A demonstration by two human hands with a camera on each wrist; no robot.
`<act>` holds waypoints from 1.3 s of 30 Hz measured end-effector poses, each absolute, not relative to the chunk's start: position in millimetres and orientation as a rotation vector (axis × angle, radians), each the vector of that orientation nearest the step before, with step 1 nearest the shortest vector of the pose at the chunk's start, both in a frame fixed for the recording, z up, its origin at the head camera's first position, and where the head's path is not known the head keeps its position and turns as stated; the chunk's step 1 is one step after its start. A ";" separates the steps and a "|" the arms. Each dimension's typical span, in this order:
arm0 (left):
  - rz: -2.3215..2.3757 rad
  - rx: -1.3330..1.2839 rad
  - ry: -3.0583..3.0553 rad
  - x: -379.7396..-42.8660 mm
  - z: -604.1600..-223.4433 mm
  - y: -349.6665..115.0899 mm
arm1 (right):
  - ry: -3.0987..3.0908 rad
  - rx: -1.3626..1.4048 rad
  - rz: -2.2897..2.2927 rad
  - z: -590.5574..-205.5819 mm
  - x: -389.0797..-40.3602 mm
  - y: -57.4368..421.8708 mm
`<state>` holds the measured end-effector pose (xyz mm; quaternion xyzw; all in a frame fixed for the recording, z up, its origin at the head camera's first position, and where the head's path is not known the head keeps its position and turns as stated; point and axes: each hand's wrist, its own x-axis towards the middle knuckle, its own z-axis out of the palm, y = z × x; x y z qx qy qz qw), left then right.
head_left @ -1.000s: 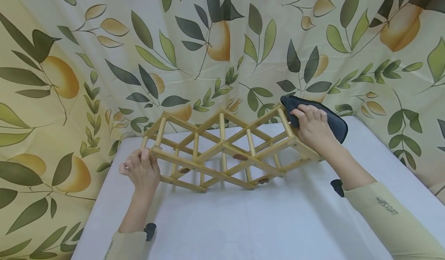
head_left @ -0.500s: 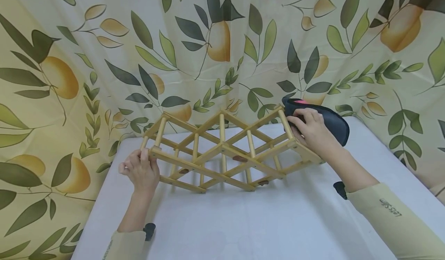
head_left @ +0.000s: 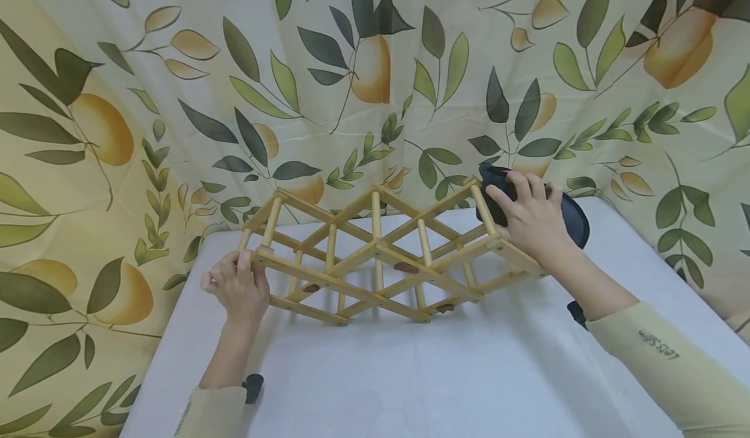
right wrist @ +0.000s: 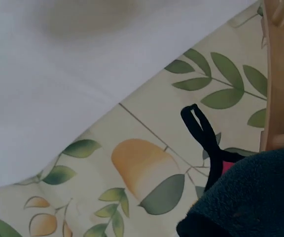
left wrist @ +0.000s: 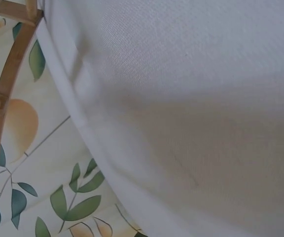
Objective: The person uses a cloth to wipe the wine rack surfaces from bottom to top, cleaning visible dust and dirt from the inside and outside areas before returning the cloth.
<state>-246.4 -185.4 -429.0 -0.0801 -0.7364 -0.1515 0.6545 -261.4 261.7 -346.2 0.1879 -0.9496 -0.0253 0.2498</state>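
Observation:
A lattice-sided folding wooden rack (head_left: 377, 248), with crossed slats and round rods, stands expanded across the table. At its left end my left hand (head_left: 240, 285) grips the end rod and slat with curled fingers. My right hand (head_left: 536, 220) is at the other end, its fingers spread and bent over a dark blue pouch-like item (head_left: 576, 222) that leans against the rack's end. In the right wrist view this dark blue item (right wrist: 245, 197) has a fuzzy surface, black edging, a black loop and a bit of pink lining. My palm hides much of it.
The table (head_left: 375, 386) has a white cloth over it. Behind and to the left hangs a curtain (head_left: 328, 54) printed with fruit and leaves, close to the table's far edge. Dark straps show at both wrists.
My right hand lets go of the item's upper edge, dips toward the rack's end, then comes back over the item with fingers spread. Pink lining came into sight. The left hand and rack stay put.

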 end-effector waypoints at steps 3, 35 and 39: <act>-0.376 -0.195 -1.663 -246.2 -428.9 -186.7 | -2.620 0.504 -0.053 -346.0 -263.1 259.2; -0.392 -0.163 -1.659 -247.7 -429.0 -183.7 | -2.115 0.697 -0.079 -351.7 -262.5 260.3; -0.402 -0.154 -1.648 -248.6 -429.4 -182.6 | -2.171 0.680 -0.114 -352.0 -260.7 262.9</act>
